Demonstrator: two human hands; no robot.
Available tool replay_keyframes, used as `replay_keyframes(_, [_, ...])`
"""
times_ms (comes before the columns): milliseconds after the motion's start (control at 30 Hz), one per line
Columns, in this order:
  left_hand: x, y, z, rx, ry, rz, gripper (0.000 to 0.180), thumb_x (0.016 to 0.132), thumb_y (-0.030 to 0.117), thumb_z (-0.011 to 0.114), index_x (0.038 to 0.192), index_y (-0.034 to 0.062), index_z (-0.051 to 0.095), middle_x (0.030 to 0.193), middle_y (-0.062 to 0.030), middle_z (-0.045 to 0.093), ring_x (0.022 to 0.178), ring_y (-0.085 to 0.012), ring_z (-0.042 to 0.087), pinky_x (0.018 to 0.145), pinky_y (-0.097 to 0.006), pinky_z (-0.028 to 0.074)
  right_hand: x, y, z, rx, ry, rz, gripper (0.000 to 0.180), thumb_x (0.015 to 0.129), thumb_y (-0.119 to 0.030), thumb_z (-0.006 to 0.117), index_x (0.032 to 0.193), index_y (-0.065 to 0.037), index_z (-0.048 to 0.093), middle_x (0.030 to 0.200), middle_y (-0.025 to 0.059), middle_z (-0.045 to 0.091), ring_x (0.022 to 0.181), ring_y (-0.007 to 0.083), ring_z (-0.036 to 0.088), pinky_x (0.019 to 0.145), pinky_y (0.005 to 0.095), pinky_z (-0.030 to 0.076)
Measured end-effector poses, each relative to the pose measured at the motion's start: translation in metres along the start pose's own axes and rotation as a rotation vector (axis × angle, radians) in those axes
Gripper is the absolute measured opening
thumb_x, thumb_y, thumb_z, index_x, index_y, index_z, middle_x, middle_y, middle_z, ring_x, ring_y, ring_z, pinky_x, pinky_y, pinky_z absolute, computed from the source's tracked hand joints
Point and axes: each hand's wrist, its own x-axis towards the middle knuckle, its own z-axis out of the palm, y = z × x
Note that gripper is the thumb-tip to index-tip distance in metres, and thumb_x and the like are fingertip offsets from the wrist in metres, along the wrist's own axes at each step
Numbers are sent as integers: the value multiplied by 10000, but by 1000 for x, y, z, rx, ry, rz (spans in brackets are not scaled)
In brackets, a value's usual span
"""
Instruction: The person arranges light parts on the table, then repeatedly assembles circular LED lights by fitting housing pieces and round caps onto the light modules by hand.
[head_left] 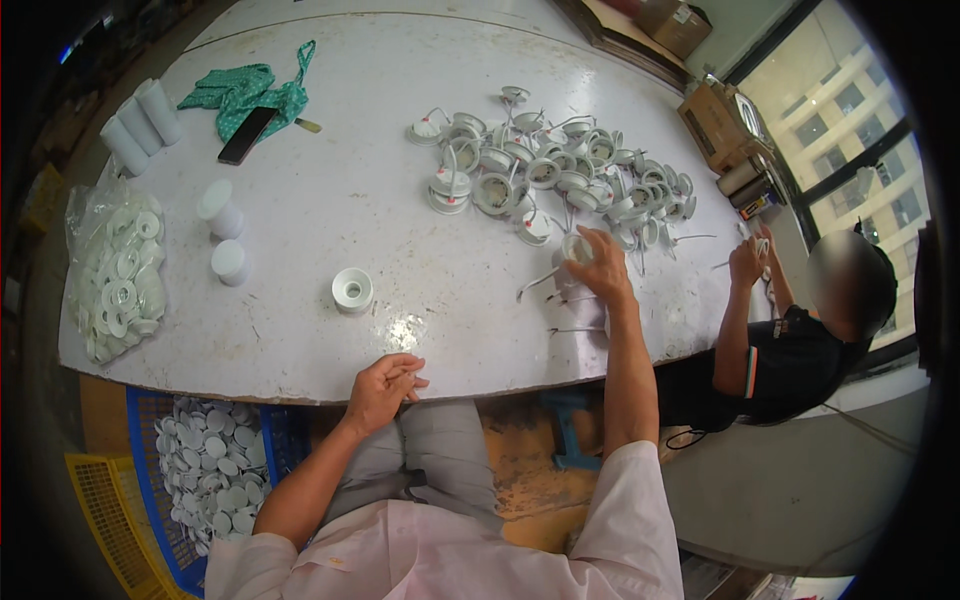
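My right hand (pixel 603 268) is closed around a white round lamp housing (pixel 574 249) at the near side of a loose pile. A wire with a pale end runs left from beside that housing. Behind it lie several similar white lamp housings (pixel 493 192) with short wires, many tipped at different angles. At the table's front edge, my left hand (pixel 385 390) hovers with half-bent fingers slightly apart and nothing visible in them. Beyond it, a single white ring-shaped cup (pixel 352 290) stands on the table, touched by neither hand.
On the white table (pixel 300 350) are a bag of white rings (pixel 125 270), white stacks (pixel 220 207), white tubes (pixel 140 128), a green cloth (pixel 240 92) and a phone (pixel 247 135). A blue crate (pixel 150 480) holds white discs at lower left. A co-worker (pixel 800 340) sits at right, handling a part.
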Motion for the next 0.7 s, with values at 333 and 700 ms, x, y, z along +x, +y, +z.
replay_keyframes(333, [0, -5, -4, -53, -1, 13, 245, 962, 67, 502, 1188, -29, 515, 1170, -177, 621, 936, -213, 661, 706, -254, 538, 33, 29, 7, 53, -189, 208, 680, 627, -292, 724, 1260, -92, 576, 1232, 209, 548, 1142, 345, 539, 979, 394, 433])
replay_keyframes(700, [2, 0, 1, -55, 0, 38, 241, 964, 65, 499, 1181, -37, 515, 1177, -188, 616, 940, -218, 661, 708, -256, 540, 28, 2, 28, -92, 165, 87, 457, 722, -262, 744, 1133, -91, 643, 1098, 147, 606, 998, 324, 586, 862, 403, 481])
